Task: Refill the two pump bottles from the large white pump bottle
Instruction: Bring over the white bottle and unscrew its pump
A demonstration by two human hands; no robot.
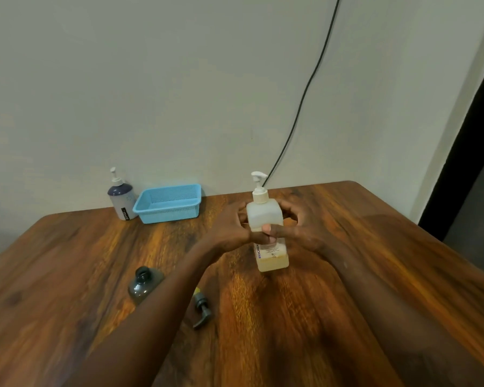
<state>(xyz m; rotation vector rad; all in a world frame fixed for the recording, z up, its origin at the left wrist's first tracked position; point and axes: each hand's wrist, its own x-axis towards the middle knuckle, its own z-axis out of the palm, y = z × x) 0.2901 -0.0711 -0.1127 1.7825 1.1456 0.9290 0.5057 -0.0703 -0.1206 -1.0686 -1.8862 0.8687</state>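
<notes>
1. Closer than the left hand point(229, 233), a dark pump head point(202, 310) lies on the table point(361, 275) beside an uncapped dark bottle point(143, 286).
2. This hand and the right hand point(301, 230) grip the large white pump bottle point(264, 216), upright between them, perhaps lifted.
3. Far left of them: grey pump bottle point(122, 199), blue basket point(168, 203).

Table point(67, 261): dark-stained wood, rounded corners, set against the wall.
Back left: pump bottle point(122, 201), upright, navy shoulder; basket point(168, 203), blue plastic mesh, just beside it.
Near left: dark bottle point(141, 287), upright, neck open; dark pump point(203, 311) lying flat near it, apart.
Centre: white bottle point(266, 216), upright; contact with the wood cannot be told.
</notes>
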